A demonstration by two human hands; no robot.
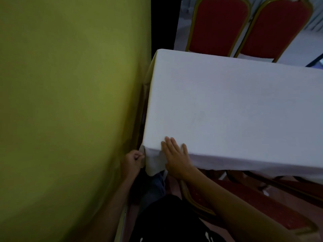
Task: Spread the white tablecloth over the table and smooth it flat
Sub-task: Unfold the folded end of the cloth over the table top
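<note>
The white tablecloth (227, 105) already covers the worktop, nearly flat — my left hand (133, 160) fist-pinches its hanging corner at lower centre, my right hand (175, 154) pressing open-palmed — only this corner remains.

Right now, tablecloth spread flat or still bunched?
Mostly spread: the white tablecloth lies smooth over the tabletop. Only the near left corner is bunched, pinched by the left hand while the right hand presses the edge.

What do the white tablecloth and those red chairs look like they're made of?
The white tablecloth looks like matte woven fabric: it drapes softly over the table edge and bunches where the left hand pinches its corner. The red chairs seem upholstered in dull red cloth, framed in gold-coloured, probably painted metal, though the dim light leaves that uncertain.
</note>
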